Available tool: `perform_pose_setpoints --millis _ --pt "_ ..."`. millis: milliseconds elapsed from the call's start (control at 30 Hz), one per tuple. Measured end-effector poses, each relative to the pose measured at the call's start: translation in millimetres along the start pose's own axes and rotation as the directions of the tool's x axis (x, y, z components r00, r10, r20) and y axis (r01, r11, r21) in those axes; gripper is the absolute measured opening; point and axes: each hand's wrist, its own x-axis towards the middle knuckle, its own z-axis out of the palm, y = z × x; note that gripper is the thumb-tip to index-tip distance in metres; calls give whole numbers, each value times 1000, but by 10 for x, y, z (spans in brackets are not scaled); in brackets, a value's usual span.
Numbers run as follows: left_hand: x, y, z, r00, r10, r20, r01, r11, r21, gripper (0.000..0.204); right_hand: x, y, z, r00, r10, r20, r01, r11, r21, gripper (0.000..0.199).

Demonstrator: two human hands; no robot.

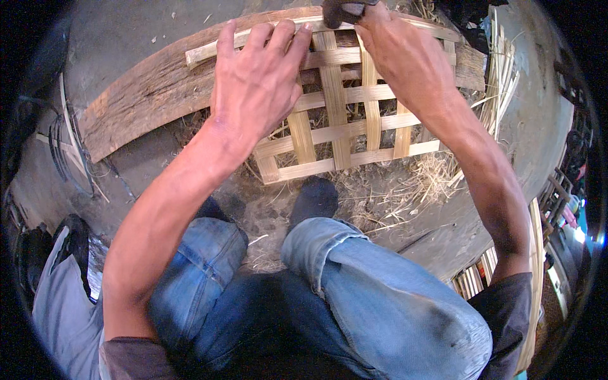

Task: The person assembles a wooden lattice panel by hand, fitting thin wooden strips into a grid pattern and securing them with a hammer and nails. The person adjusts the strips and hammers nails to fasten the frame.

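A lattice panel woven of pale bamboo strips (340,130) lies in front of my feet, its upper edge against a curved wooden plank (149,95). My left hand (259,82) grips a bamboo strip (201,56) along that upper edge, fingers bent over it and thumb side toward the lattice. Beside it, my right hand (408,60) is closed round a dark tool (345,12), which touches or nearly touches the same edge. The tool's kind is not clear, since the picture's top cuts it off and the hand covers part of it.
Loose straw-like shavings (437,177) lie on the grey floor, right of the panel's lower edge. A bundle of thin split strips (502,82) lies at the far right. Dark thin cords (60,149) are at the left. My jeans-covered knees (386,291) fill the near side.
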Motion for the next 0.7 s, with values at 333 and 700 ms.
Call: perform_pose_setpoints --millis 333,700 --pt "-11 -20 17 998 25 -53 -24 1000 13 57 -75 26 45 981 -90 -174 100 994 48 19" --pt "17 -1 -76 999 2 51 2 998 -69 67 -114 183 378 938 -180 -295 268 918 292 22"
